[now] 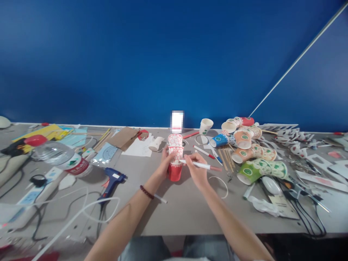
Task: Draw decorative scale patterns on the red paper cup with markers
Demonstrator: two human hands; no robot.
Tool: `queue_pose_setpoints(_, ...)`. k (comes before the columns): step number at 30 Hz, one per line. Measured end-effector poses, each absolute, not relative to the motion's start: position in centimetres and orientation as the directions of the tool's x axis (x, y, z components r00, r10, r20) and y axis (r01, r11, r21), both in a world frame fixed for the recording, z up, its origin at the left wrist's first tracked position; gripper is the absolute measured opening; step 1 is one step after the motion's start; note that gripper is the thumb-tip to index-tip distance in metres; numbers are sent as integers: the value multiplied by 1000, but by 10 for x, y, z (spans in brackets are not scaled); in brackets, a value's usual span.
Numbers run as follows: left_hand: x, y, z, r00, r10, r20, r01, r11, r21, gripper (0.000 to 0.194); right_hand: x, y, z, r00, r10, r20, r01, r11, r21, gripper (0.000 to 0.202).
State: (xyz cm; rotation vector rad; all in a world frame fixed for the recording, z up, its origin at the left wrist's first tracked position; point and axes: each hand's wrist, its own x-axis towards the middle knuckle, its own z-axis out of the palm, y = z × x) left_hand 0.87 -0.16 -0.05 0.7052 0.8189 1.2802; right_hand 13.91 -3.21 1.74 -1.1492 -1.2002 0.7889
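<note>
Two paper cups stand joined end to end on the table in front of me, the lower one a red paper cup (174, 173) and the upper a white one with red scale-like outlines (175, 141). My left hand (165, 162) is closed around the left side of the cups near their joint. In my right hand (196, 166) is a white marker with a red end (202, 165). Its tip touches or nearly touches the right side of the cups, around mid-height.
On the left are a blue glue gun (111, 183), a large plastic bottle (63, 157) and a power strip (38, 195). Several decorated paper cups (248, 173) lie on the right, beside wooden sticks (226, 159) and pens (203, 151). A blue wall (152, 65) rises behind the table.
</note>
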Motion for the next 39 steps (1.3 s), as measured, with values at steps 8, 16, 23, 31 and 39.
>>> queue_pose_setpoints(8, 13, -4, -1, -16, 994, -108, -486, 87, 870, 71, 135, -38, 18, 251, 913, 322, 228, 267, -936, 27)
queue_pose_setpoints(16, 14, -3, -1, -54, 998, -36, -402, 11, 915, 67, 134, -41, 20, 237, 902, 361, 330, 275, -903, 26)
queue_pose_setpoints(23, 14, -5, 2, -63, 998, -25, -375, -1, 927, 65, 136, -42, 20, 203, 903, 378, 340, 297, -892, 28)
queue_pose_setpoints(31, 14, -5, 3, -67, 997, -31, -360, 5, 933, 66, 136, -41, 18, 209, 898, 387, 357, 299, -885, 28)
queue_pose_setpoints(39, 13, -4, 1, -57, 998, -28, -362, 5, 932, 65, 138, -41, 17, 211, 896, 390, 373, 295, -880, 28)
